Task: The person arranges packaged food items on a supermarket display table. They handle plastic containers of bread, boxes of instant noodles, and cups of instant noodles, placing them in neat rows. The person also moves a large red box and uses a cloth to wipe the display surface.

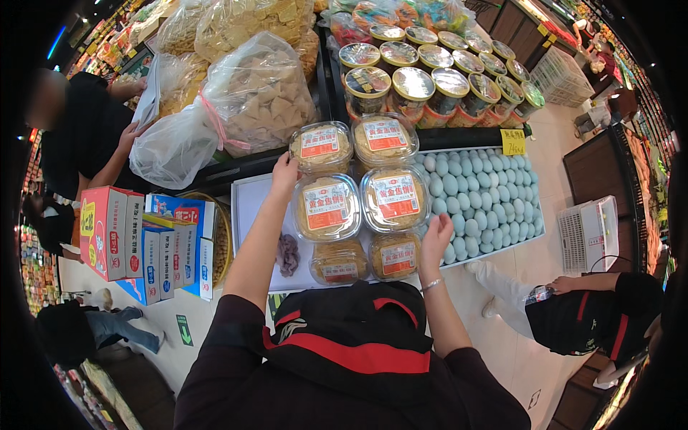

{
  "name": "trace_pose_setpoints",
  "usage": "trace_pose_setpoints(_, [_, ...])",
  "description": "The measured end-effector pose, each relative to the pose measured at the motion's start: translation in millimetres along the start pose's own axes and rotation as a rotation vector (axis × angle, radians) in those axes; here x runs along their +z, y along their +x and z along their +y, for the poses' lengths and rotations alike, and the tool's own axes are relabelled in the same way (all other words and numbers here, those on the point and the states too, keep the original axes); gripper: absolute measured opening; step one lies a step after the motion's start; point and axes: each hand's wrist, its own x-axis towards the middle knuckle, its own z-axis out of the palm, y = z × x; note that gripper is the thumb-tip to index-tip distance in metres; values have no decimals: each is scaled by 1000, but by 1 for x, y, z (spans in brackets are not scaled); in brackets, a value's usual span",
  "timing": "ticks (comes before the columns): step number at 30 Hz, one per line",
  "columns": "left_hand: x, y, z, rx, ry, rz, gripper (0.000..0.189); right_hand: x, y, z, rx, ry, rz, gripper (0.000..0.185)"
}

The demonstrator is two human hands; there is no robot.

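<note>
Several clear plastic tubs of thin golden flatbread-like crackers with red-and-white labels stand in two columns before me. My left hand (286,171) grips the left corner of the back left tub (321,146), its far fingers partly hidden. Beside it is the back right tub (385,138). The middle left tub (327,208) and middle right tub (395,198) sit higher, nearer the camera. Closest to my body are the front left tub (339,263) and front right tub (396,257). My right hand (438,242) is empty, fingers loosely bent, between the right column and pale blue-green eggs (484,193).
A white tray (252,215) holds a crumpled purple-grey cloth (287,255). Stacked boxes (115,234) stand left. Tied plastic bags of chips (263,97) and lidded cups (411,83) lie behind. One person (80,134) holds papers at left; another (586,317) stands at right.
</note>
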Motion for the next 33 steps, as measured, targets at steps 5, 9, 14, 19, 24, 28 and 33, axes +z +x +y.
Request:
trace_pose_setpoints(5, [0,-12,4,-94,17,93,40,32,44,-34,-161,5,-157,45])
trace_pose_setpoints(9, [-16,-51,-14,94,166,106,55,61,95,-40,-287,-310,-258,46])
trace_pose_setpoints(14, [-33,-124,-43,223,282,101,58,102,156,-26,-37,-280,-414,54])
trace_pose_setpoints(19, [-18,-167,-38,347,493,150,59,113,186,-11,36,-317,-564,40])
trace_pose_setpoints(24, [15,-194,-15,721,724,170,64,111,194,-20,137,-128,-588,35])
trace_pose_setpoints(28, [30,-200,-3,776,964,33,70,101,192,-37,173,-70,-542,36])
trace_pose_setpoints(33, [58,-204,3,909,1137,-313,74,81,183,-58,279,101,-556,40])
